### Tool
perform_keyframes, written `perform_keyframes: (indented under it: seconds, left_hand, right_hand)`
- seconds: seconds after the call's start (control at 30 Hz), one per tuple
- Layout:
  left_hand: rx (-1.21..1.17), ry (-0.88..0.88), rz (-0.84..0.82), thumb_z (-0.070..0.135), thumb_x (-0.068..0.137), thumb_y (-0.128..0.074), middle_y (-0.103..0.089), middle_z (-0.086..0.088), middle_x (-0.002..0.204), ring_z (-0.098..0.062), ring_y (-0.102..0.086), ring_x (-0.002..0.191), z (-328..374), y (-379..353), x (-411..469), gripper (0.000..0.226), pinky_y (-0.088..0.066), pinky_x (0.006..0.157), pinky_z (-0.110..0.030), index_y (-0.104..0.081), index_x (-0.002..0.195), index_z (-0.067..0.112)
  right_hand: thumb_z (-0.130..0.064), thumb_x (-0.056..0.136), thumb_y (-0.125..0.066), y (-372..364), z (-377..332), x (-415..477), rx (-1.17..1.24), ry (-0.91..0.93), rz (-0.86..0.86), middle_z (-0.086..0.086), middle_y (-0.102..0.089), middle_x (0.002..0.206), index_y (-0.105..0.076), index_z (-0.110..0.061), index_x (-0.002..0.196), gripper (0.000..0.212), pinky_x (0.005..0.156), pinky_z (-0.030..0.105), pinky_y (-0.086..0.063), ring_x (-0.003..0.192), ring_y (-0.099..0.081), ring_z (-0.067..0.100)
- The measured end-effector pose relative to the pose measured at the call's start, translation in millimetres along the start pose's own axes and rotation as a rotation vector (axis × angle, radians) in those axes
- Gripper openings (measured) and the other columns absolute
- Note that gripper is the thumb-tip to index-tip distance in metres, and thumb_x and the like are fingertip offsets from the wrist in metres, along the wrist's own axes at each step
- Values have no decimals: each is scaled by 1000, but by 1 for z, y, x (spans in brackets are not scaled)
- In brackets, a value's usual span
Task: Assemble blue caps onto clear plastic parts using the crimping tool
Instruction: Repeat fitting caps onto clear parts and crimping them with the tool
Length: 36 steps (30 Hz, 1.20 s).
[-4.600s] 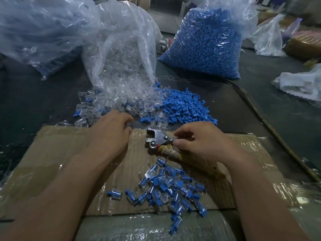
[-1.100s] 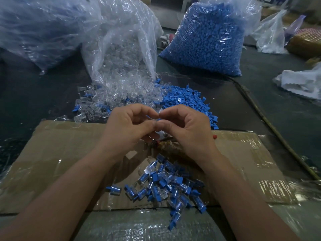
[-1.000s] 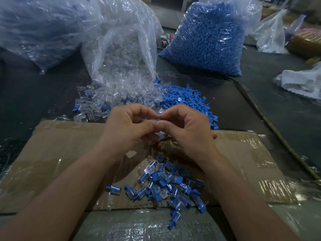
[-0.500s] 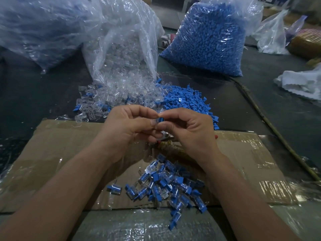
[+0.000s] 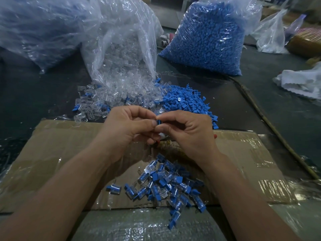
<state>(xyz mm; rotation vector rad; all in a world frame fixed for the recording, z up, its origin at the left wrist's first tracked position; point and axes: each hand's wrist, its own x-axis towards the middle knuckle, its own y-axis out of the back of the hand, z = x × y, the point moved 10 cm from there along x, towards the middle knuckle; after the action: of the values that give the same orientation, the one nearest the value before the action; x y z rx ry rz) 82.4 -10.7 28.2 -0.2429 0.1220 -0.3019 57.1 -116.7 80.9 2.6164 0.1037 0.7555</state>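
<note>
Hands [image 5: 127, 129] [image 5: 190, 134] come together — blue cap [image 5: 158, 122] pinched between.

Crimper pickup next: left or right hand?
Right, likely. The crimping tool lies mostly hidden under the right hand; the left hand is off to its side. Both pinch the blue cap.

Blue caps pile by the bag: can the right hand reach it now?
Probably yes. The blue caps pile lies just past the right hand with nothing between, though its fingers are busy pinching one blue cap with the left hand.
</note>
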Motion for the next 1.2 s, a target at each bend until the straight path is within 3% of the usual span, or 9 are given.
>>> perform_keyframes:
  seconds: [0.17, 0.33, 0.77, 1.0, 1.2]
  left_hand:
    - [26, -9, 24, 8, 54, -65, -64, -11, 52, -17, -62, 43, 1, 3, 1, 20, -48, 39, -19, -60, 72, 2]
    - [23, -1, 13, 7, 54, -65, -65, -11, 54, -17, -62, 43, 0, 2, 0, 18, -49, 39, -19, -61, 71, 3]
    - [16, 16, 42, 6, 53, -65, -65, -12, 53, -17, -61, 42, -2, 3, -1, 18, -48, 39, -18, -61, 70, 3]
    - [-32, 29, 57, 5, 51, -64, -63, -12, 51, -16, -59, 40, -3, 0, -2, 21, -48, 38, -18, -59, 71, 0]
    - [-33, 15, 65, 4, 53, -64, -63, -12, 52, -15, -59, 40, -1, 2, -2, 20, -48, 39, -18, -59, 72, -1]
  right_hand:
    - [-7, 71, -72, -4, 1, -1, 7, -13, -40, -16, -63, 84, -63, -17, 100, 33, 74, 16, -52, 79, -64, 0]
    - [-6, 73, -70, -2, 0, -1, -6, 8, -25, -6, -66, 88, -64, -14, 101, 29, 74, 19, -54, 81, -66, 5]
    - [-3, 74, -67, 0, 0, -1, -47, 33, -3, -3, -65, 87, -67, 0, 99, 25, 74, 16, -53, 82, -64, 4]
    - [-4, 74, -67, 0, 2, -2, -23, 22, 8, -1, -66, 88, -64, -3, 102, 29, 73, 23, -56, 81, -66, 8]
    - [-13, 71, -72, -1, 2, 0, -83, 16, -32, -7, -66, 89, -65, -9, 104, 34, 75, 17, -53, 82, -65, 5]
